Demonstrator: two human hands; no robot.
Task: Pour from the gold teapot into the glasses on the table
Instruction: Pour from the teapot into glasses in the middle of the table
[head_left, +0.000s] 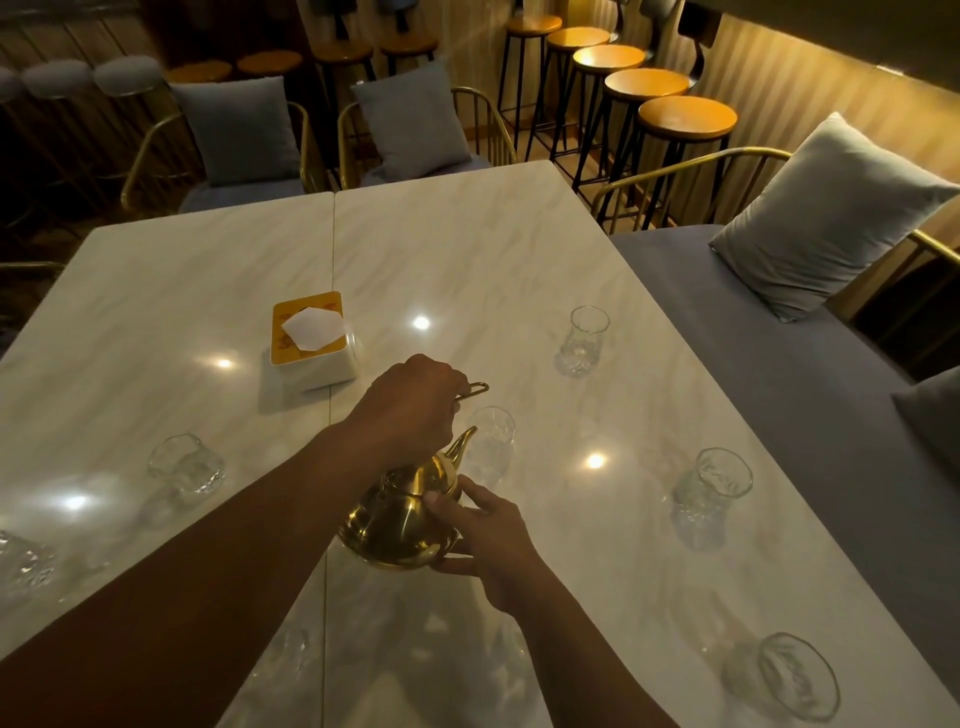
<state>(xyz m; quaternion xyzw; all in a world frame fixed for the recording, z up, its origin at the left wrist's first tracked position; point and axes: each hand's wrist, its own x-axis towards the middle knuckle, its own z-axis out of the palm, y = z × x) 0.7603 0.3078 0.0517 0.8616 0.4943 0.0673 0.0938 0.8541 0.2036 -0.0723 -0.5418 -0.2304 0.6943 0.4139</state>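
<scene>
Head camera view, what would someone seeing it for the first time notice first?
The shiny gold teapot at centre, tilted with its spout toward a clear glass just beyond it. The left hand grips the handle from above while the right hand steadies the pot's body. Next come the yellow-topped tissue box further back and more glasses scattered over the pale marble table.

Tissue box, stools, perhaps cushions
</scene>
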